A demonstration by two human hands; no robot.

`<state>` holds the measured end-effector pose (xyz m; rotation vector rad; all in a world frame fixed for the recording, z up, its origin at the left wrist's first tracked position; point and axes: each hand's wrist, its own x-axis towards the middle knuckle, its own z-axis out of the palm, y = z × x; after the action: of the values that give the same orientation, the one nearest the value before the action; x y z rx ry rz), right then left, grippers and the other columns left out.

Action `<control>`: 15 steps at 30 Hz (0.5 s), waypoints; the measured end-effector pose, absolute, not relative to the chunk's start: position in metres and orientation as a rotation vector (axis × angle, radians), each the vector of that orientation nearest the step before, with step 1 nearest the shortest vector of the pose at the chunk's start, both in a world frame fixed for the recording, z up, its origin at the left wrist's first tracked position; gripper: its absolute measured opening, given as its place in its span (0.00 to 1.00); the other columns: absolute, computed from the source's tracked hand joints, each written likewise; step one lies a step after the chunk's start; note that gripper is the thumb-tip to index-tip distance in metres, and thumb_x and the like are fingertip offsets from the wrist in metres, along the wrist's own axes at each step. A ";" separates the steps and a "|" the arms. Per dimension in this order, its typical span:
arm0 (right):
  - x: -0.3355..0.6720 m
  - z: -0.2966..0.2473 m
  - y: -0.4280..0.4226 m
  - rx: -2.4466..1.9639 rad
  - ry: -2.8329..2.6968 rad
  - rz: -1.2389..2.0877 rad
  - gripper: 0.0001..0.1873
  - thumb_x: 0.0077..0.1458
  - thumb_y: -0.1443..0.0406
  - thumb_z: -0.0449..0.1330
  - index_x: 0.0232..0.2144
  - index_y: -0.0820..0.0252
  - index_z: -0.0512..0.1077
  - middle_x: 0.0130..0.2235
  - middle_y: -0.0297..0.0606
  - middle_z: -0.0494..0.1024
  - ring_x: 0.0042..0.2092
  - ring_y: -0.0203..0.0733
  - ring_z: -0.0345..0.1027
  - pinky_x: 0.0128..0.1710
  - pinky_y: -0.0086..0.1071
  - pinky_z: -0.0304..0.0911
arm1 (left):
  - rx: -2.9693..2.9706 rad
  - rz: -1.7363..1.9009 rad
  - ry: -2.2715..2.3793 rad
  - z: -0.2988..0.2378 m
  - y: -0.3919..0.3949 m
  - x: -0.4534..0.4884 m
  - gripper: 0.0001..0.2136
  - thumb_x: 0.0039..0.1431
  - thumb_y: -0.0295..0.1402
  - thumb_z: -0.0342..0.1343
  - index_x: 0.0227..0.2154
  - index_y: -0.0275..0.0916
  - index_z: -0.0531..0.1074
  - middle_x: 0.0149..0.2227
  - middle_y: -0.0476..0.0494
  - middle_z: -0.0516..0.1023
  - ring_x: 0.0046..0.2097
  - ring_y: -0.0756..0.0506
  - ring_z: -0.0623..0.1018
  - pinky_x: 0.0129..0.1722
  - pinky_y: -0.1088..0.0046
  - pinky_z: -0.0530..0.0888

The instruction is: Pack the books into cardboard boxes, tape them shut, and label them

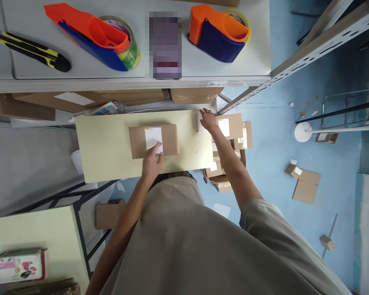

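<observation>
A closed brown cardboard box [169,139] lies flat on the pale yellow table [107,147], with a white label [153,137] on its top. My left hand [152,164] rests at the box's near edge, thumb and forefinger apart, fingertips on the label's lower part. At the table's right end, my right hand [208,121] curls its fingers over the far edge of a small white block that looks like stacked paper labels [200,124]. The hand covers much of that stack.
Above the table, a shelf [169,84] holds two tape dispensers [94,35] [219,35] and a utility knife [30,50]. Labelled cartons [233,125] are piled beyond the table's right end. A second table [39,229] stands at lower left.
</observation>
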<state>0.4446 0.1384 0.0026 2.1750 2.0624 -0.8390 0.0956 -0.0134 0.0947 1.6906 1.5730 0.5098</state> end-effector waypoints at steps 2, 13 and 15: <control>0.445 -0.001 0.145 2.129 2.064 -0.841 0.34 0.62 0.73 0.59 0.70 0.72 0.65 0.73 0.62 0.65 0.72 0.65 0.58 0.72 0.63 0.56 | 1.710 0.455 1.506 0.096 -0.019 0.115 0.23 0.72 0.36 0.52 0.67 0.41 0.72 0.66 0.35 0.77 0.68 0.34 0.74 0.70 0.52 0.70; 0.451 0.010 0.138 2.125 2.217 -0.592 0.21 0.69 0.71 0.55 0.61 0.66 0.73 0.63 0.57 0.75 0.66 0.62 0.63 0.67 0.56 0.58 | 1.749 0.324 1.387 0.091 -0.026 0.146 0.23 0.71 0.35 0.51 0.66 0.41 0.73 0.64 0.35 0.78 0.67 0.33 0.75 0.71 0.51 0.70; 0.456 0.016 0.132 2.121 2.241 -0.560 0.19 0.71 0.70 0.51 0.58 0.65 0.75 0.60 0.57 0.77 0.64 0.61 0.64 0.67 0.55 0.58 | 1.759 0.329 1.363 0.090 -0.021 0.153 0.23 0.71 0.34 0.51 0.66 0.41 0.73 0.64 0.35 0.78 0.66 0.33 0.76 0.70 0.51 0.70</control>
<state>0.4561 0.1320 0.0163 2.1211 2.2415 -0.5602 0.1532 -0.0212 0.0898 1.7590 1.3628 0.3294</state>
